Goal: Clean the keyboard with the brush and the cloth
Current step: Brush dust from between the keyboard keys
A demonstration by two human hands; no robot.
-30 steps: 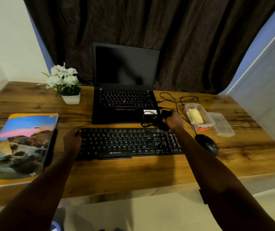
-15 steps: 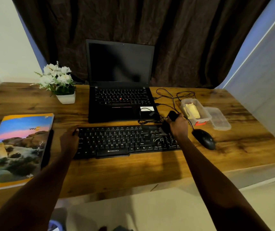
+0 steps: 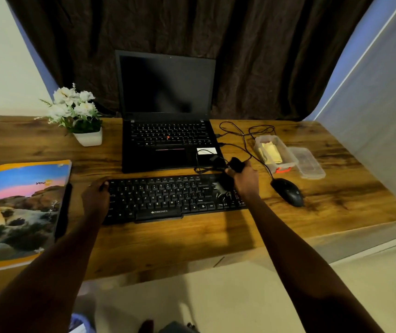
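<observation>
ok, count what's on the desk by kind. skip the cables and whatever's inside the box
laptop: 1
keyboard: 1
mouse: 1
brush: 1
flower pot: 1
book: 1
plastic box: 1
loose lid: 1
Total: 8

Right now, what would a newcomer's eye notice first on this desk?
The black keyboard at the middle of the wooden desk, with the left hand holding its left end and the right hand gripping a small dark brush over its right end. Next, the bright landscape-cover book on the left.
</observation>
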